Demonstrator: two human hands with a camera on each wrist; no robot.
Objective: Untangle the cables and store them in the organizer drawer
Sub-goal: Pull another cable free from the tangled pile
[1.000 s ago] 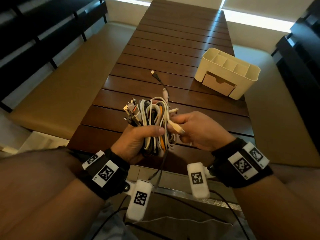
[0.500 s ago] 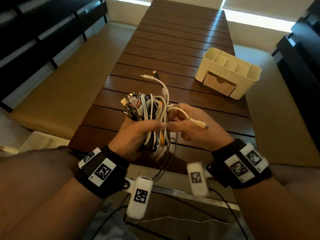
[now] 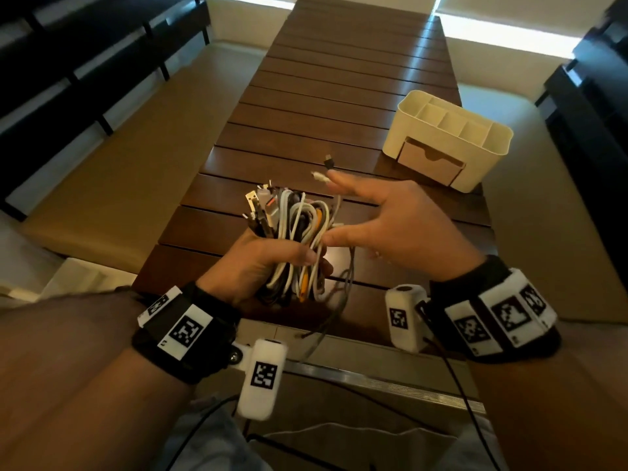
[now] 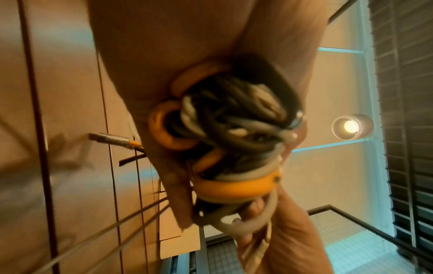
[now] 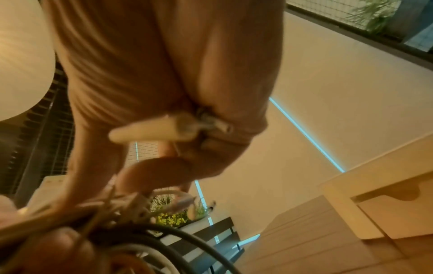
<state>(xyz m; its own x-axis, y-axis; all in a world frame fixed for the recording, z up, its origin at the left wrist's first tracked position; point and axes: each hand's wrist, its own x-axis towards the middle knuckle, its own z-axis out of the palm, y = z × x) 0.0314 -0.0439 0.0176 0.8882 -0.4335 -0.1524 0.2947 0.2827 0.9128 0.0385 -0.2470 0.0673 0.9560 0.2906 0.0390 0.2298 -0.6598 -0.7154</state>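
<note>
Cable bundle point(image 3: 299, 243) stays gripped in your left hand point(image 3: 261, 263); right hand point(image 3: 390, 222), fingers spread with a white plug point(image 5: 150, 133) between them, draws one strand out slowly.

One cable bundle point(image 3: 299, 239), strands too tangled to count. One cream organizer point(image 3: 452, 137) with one closed drawer point(image 3: 430, 163). Two hands: left hand point(image 3: 268, 263), right hand point(image 3: 401, 226). One slatted tabletop point(image 3: 323, 96). Two wristbands with markers.
</note>
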